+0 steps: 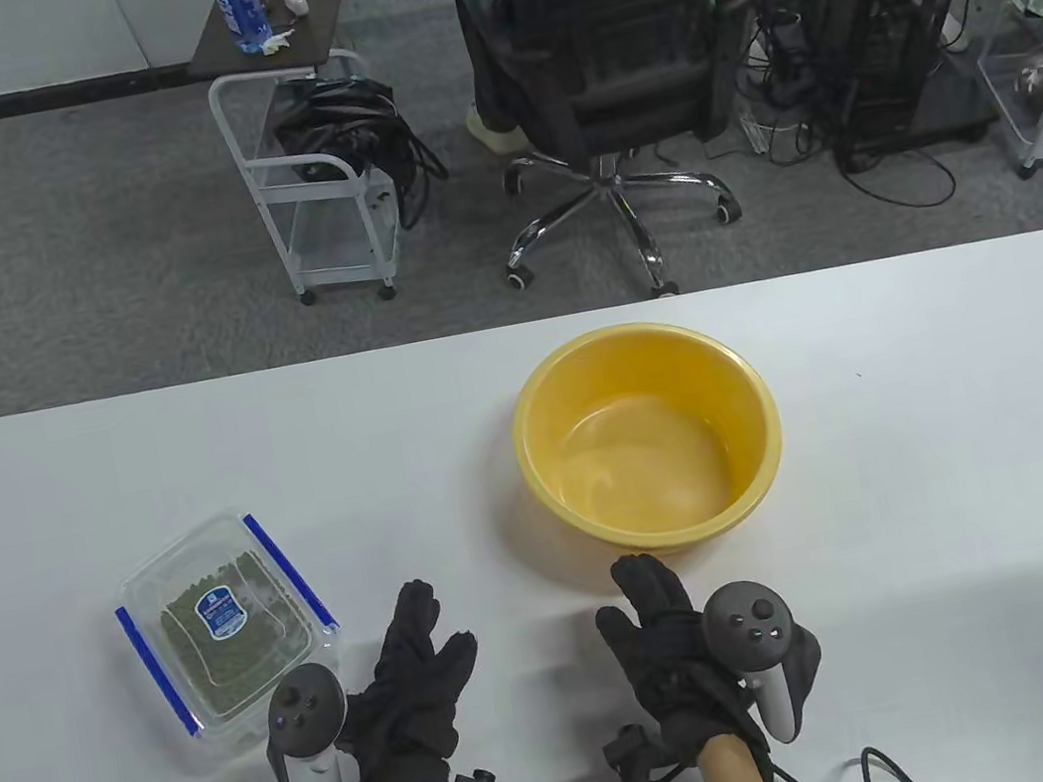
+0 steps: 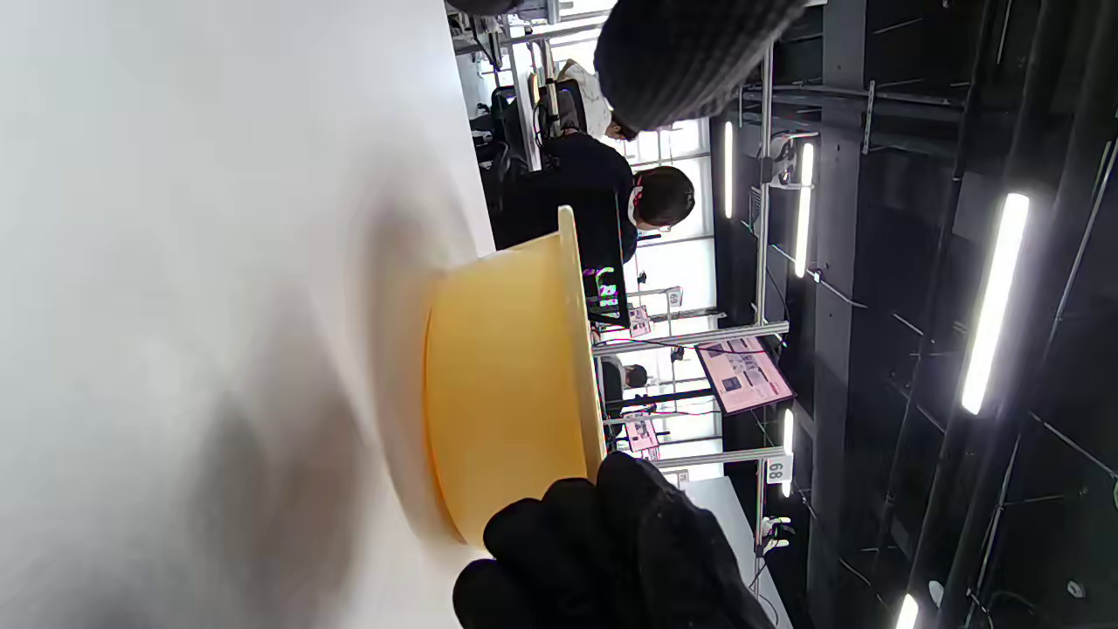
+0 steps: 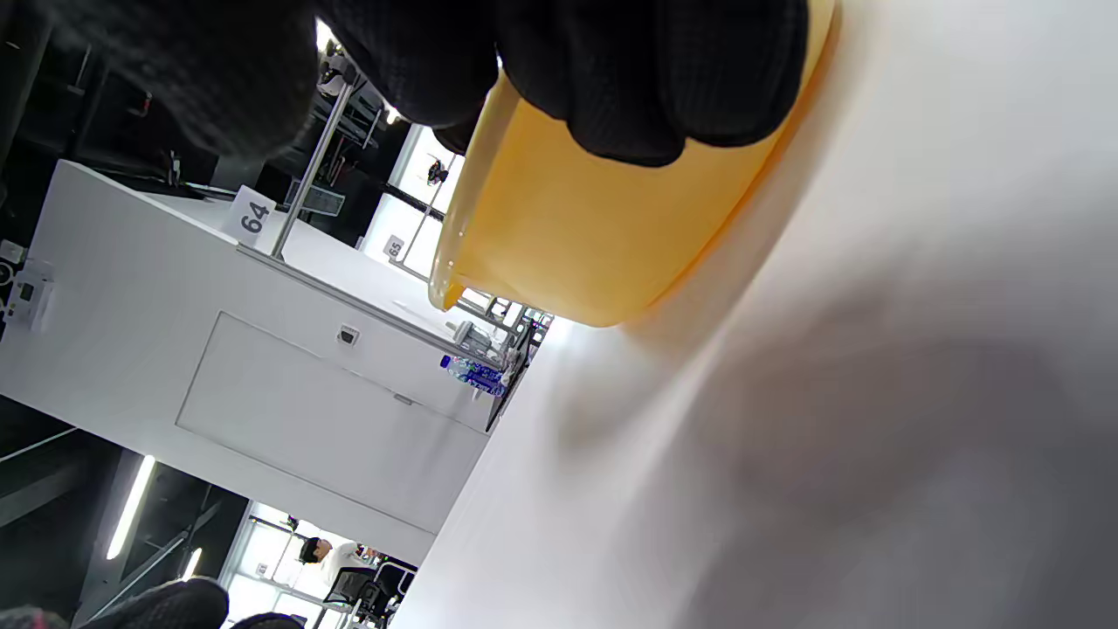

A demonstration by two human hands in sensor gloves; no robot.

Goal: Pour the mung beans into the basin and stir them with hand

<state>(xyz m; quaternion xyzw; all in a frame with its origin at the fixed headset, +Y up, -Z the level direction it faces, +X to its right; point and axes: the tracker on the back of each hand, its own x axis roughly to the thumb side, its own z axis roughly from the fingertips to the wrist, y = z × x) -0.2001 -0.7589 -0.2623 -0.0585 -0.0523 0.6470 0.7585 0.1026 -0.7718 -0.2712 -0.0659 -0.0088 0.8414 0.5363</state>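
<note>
A yellow basin [image 1: 647, 434] stands on the white table [image 1: 947, 457], holding what looks like a little clear water. A clear lidded box of mung beans [image 1: 226, 633] with blue clips lies at the left front. My left hand [image 1: 416, 677] rests near the table's front edge, just right of the box, fingers straight and holding nothing. My right hand [image 1: 660, 634] lies in front of the basin, fingers extended, also holding nothing. The basin's side [image 2: 502, 393] shows in the left wrist view and the basin's side [image 3: 576, 236] in the right wrist view behind gloved fingers [image 3: 646, 79].
Past the table's far edge are an office chair [image 1: 610, 93], a white trolley [image 1: 312, 176] and a computer rack [image 1: 897, 2]. Cables [image 1: 881, 771] trail from my wrists at the front edge.
</note>
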